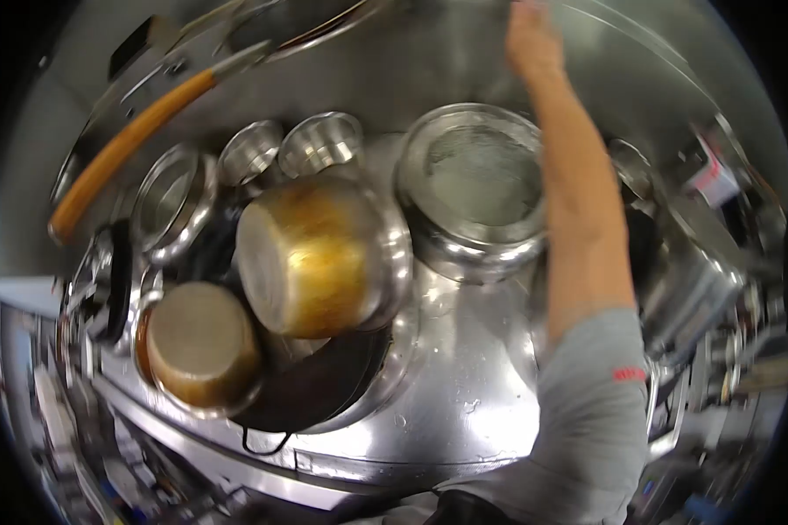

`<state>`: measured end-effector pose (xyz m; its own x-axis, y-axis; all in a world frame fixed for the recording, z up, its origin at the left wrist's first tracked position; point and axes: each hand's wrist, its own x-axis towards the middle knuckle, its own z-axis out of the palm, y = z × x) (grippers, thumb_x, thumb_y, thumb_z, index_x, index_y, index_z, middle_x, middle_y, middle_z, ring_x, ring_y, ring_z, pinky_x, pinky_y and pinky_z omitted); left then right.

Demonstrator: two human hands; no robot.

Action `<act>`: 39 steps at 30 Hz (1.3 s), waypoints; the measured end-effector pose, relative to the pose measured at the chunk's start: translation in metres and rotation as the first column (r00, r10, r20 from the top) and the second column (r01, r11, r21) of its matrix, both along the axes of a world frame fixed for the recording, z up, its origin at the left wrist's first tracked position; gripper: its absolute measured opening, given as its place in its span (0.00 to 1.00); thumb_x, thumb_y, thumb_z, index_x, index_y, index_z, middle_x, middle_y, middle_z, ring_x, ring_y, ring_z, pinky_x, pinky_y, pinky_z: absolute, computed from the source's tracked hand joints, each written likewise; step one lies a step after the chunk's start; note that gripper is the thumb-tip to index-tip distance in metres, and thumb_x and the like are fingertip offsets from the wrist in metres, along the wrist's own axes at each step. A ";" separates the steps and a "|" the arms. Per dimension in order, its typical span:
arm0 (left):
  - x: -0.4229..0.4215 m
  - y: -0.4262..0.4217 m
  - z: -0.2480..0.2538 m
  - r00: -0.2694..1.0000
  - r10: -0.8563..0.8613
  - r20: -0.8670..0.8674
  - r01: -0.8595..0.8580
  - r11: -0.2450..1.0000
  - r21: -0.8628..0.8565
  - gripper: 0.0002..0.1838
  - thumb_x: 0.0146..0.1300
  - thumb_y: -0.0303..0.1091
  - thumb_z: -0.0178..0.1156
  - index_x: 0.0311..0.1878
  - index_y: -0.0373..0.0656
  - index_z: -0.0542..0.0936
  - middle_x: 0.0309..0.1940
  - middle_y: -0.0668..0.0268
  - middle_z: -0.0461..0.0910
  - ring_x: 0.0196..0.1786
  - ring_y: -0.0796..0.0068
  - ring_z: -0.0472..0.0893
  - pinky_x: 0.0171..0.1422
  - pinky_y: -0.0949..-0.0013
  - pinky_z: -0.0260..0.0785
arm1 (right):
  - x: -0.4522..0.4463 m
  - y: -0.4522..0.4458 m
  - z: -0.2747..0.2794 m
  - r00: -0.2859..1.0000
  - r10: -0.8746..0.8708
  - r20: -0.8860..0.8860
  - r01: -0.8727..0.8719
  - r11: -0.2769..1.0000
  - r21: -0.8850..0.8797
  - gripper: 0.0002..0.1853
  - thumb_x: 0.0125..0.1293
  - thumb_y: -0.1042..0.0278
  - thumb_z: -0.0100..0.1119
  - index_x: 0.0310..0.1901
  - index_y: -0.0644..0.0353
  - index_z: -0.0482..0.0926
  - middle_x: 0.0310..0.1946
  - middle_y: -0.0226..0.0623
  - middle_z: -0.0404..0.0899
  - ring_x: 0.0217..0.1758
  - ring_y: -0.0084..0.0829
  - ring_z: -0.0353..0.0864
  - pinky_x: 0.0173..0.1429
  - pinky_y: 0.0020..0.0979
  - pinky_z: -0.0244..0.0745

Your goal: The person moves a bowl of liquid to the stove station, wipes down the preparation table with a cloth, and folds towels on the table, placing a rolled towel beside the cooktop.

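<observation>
My right arm stretches away from me across the steel worktop, and my right hand (536, 42) is at the top edge of the view, in front of the steel back wall. Its fingers are blurred and partly cut off by the frame, so I cannot make out whether it holds anything. Beneath the forearm, on its left, stands a wide round steel pot (481, 179) with what looks like water in it. My left hand is out of view.
An upturned, brown-stained pot (311, 258) and a smaller upturned pot (200, 343) rest by a dark pan (324, 385). Steel bowls (320, 144) stand behind. A wooden-handled tool (136, 144) is at upper left; a tall steel pot (692, 271) stands right.
</observation>
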<state>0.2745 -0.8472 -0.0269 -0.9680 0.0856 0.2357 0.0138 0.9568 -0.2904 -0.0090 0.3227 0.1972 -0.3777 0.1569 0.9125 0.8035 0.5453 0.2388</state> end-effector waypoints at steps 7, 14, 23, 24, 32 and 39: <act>0.040 -0.037 -0.057 0.906 0.285 0.314 -0.372 0.890 0.264 0.38 0.66 0.40 0.66 0.78 0.45 0.64 0.73 0.40 0.65 0.75 0.39 0.64 0.80 0.47 0.57 | 0.045 -0.027 0.000 0.930 0.335 0.153 -0.328 0.942 -0.070 0.37 0.76 0.52 0.55 0.78 0.64 0.58 0.76 0.53 0.63 0.79 0.49 0.64 0.81 0.47 0.57; 0.003 0.021 -0.054 0.856 0.364 0.367 -0.508 0.722 0.470 0.24 0.68 0.45 0.61 0.65 0.47 0.80 0.75 0.46 0.66 0.75 0.44 0.67 0.78 0.50 0.62 | 0.173 -0.245 0.032 0.814 0.565 -0.131 -0.544 0.665 -0.511 0.37 0.76 0.43 0.57 0.76 0.60 0.65 0.75 0.51 0.67 0.77 0.47 0.68 0.77 0.38 0.63; 0.053 -0.016 -0.009 0.918 0.318 0.236 -0.372 0.487 0.790 0.11 0.62 0.38 0.67 0.39 0.41 0.88 0.65 0.49 0.76 0.58 0.52 0.80 0.65 0.53 0.70 | 0.218 -0.574 0.020 0.410 0.809 -0.421 -0.805 0.104 -0.585 0.20 0.72 0.57 0.67 0.55 0.64 0.84 0.45 0.46 0.86 0.45 0.39 0.85 0.53 0.37 0.82; 0.068 -0.032 -0.001 0.912 0.360 0.196 -0.356 0.456 0.816 0.11 0.61 0.39 0.66 0.39 0.41 0.88 0.64 0.49 0.76 0.61 0.51 0.78 0.66 0.52 0.70 | 0.214 -0.617 0.018 0.356 0.846 -0.397 -0.773 0.027 -0.634 0.19 0.73 0.57 0.65 0.55 0.65 0.84 0.45 0.47 0.87 0.43 0.41 0.86 0.51 0.36 0.83; 0.188 -0.176 0.027 0.701 0.704 -0.117 -0.216 0.365 0.906 0.11 0.64 0.37 0.65 0.45 0.43 0.86 0.61 0.52 0.78 0.64 0.51 0.77 0.67 0.54 0.70 | 0.194 -1.024 -0.115 -0.327 0.751 -0.574 0.044 -0.595 -0.803 0.09 0.73 0.77 0.56 0.50 0.66 0.83 0.39 0.34 0.79 0.35 0.23 0.79 0.41 0.25 0.78; 0.313 -0.197 0.065 0.201 0.940 -0.277 -0.349 0.333 0.876 0.10 0.62 0.30 0.66 0.47 0.43 0.85 0.58 0.54 0.81 0.61 0.53 0.79 0.59 0.57 0.76 | 0.179 -1.219 -0.155 -0.772 0.595 -0.223 0.120 -0.208 -0.971 0.07 0.72 0.76 0.58 0.46 0.68 0.84 0.36 0.39 0.84 0.32 0.30 0.81 0.37 0.30 0.76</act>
<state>0.5874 -1.0445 0.0385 -0.0085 -0.8999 0.4361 -0.5972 0.3544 0.7196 0.1698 -0.8967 0.0424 -0.2592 -0.9657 0.0131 -0.7040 0.1796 -0.6871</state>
